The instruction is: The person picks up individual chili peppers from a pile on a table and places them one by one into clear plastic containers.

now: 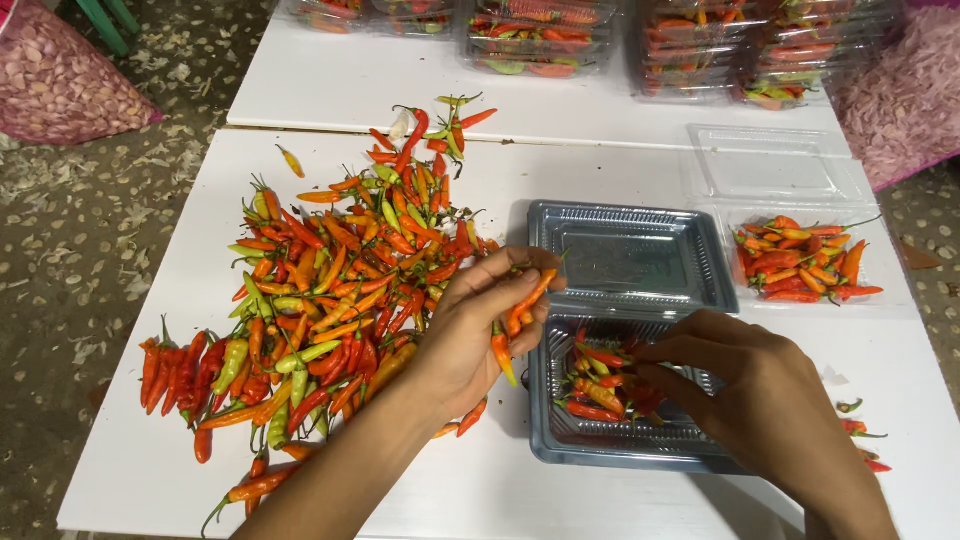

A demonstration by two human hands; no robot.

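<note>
Forearms come in from the bottom edge over the white worktop (140, 470); loose pile of red, orange and green chili peppers (320, 300) lies at left. Left hand (470, 335) has its grip closed on a few orange chilies (520, 310), held just left of the open clear hinged container (620, 440). Right hand (760, 400) reaches into that container, fingertips on the chilies inside, grip state unclear; filled open container (805, 262) far right, stacked packed containers (690, 45) at back.

White surfaces over a speckled floor

Two white surfaces (620, 100) pushed together, thin gap between. Grey pebbly floor (70, 250) strewn with pale flakes. Green legs (105, 18) at top left. Pink mesh sacks (55, 80) on both sides. Soft, even light.
</note>
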